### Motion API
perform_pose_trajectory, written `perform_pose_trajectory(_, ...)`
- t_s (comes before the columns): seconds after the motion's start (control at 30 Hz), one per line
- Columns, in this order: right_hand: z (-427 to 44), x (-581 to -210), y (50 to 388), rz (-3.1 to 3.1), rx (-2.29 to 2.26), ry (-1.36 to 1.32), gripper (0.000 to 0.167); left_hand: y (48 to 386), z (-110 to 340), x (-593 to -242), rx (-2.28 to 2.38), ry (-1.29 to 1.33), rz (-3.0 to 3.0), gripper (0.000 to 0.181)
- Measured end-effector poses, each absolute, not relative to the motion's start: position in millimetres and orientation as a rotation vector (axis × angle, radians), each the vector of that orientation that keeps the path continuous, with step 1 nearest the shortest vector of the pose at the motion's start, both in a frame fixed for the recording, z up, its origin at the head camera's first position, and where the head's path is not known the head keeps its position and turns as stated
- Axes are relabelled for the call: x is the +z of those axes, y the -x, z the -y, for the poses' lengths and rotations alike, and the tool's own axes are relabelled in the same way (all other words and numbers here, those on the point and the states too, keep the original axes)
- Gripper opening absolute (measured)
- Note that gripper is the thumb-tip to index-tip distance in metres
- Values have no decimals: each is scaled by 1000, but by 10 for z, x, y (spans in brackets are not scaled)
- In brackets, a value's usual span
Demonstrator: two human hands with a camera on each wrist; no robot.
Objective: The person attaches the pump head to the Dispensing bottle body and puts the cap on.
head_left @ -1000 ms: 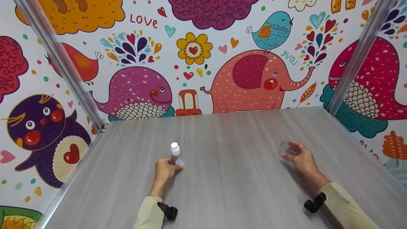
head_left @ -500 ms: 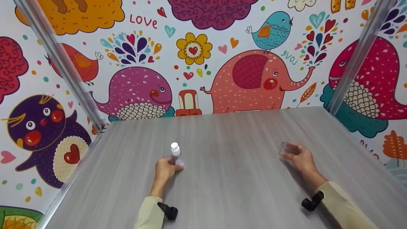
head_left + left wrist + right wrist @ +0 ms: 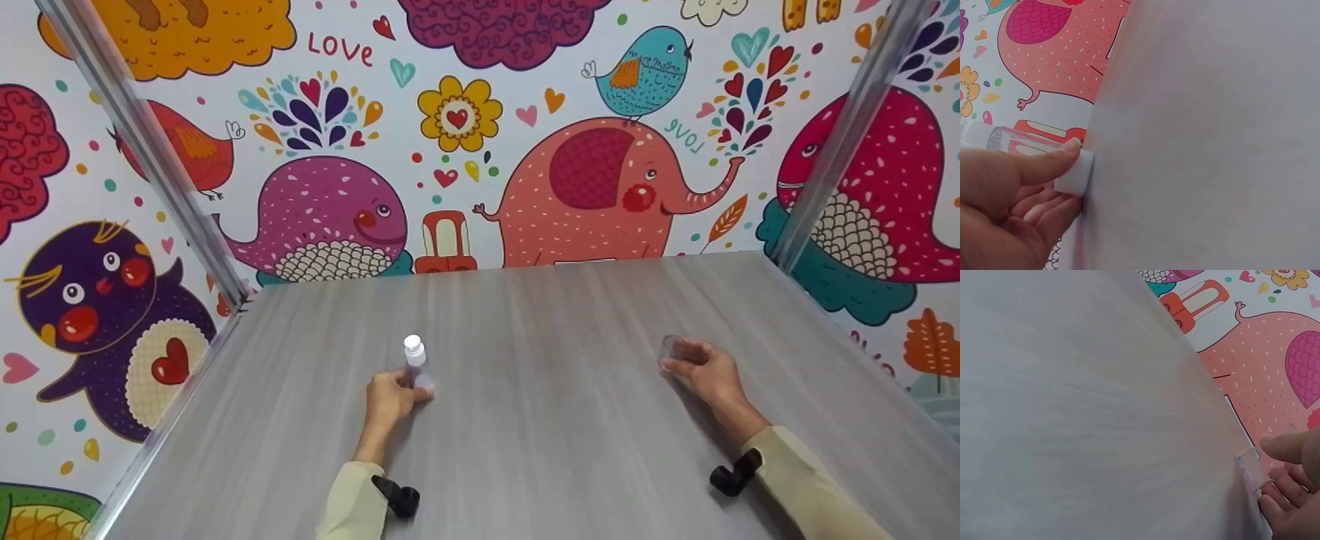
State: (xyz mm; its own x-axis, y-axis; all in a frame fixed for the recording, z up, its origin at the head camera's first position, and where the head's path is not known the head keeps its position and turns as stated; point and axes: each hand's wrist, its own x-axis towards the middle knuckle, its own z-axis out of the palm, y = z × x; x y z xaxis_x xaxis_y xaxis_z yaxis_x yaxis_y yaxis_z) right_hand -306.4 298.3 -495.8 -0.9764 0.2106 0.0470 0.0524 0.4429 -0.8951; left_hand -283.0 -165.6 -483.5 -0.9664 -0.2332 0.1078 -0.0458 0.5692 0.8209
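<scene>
My left hand (image 3: 388, 397) grips a small clear bottle (image 3: 418, 367) with a white pump top, which stands upright on the table. In the left wrist view the thumb presses the bottle (image 3: 1076, 175) near its white base, with the fingers on its other side. Farther right, my right hand (image 3: 711, 375) holds a small clear cup (image 3: 667, 351) between thumb and fingers. Its see-through base (image 3: 1251, 471) is against the table in the right wrist view, and the fingers hide part of its wall.
The grey wood-grain table (image 3: 540, 420) runs back to a wall (image 3: 450, 180) printed with cartoon animals. Metal posts (image 3: 847, 150) rise at both back corners. A black wrist camera (image 3: 396, 497) is strapped on each sleeve.
My right hand has come down slightly and nearer to me with the cup, which is now more upright. The left hand and the bottle have not visibly moved.
</scene>
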Motion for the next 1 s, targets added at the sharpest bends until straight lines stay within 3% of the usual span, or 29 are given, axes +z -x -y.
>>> perform_pose_trajectory(1.0, -2838, -4829, 3022, 2415, 1637, 336, 53, 2816, 1654, -4827, -1343, -219, 2557, 37)
